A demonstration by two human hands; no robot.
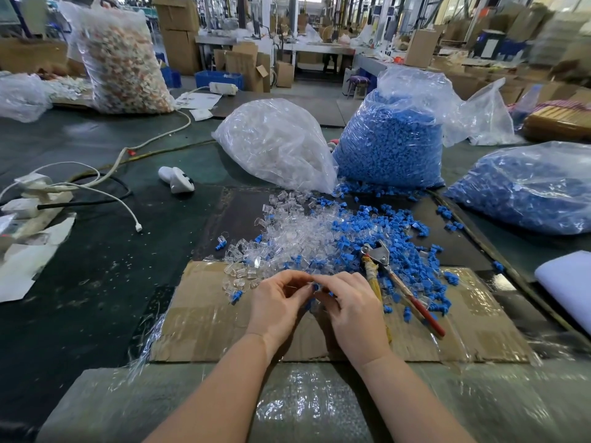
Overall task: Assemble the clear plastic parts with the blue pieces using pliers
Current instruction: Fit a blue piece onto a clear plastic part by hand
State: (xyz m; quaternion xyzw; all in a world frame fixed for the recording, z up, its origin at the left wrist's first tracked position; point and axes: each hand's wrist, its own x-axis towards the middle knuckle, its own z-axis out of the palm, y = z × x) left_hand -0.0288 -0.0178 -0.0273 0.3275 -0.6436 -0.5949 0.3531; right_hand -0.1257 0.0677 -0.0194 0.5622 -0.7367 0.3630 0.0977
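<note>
Cardboard mat holds big unsorted heaps; both hands, left hand and right hand, pinch one blue piece together, pliers untouched: most work remains

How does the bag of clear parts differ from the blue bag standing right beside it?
The bag of clear parts lies slumped on its side with its mouth toward the loose pile; the blue bag stands upright, its plastic top bunched above the contents. The first holds see-through pieces, the second solid blue ones. The blue bag rises taller. Both are clear plastic sacks on the table, and both have pieces spilled at their base.
</note>
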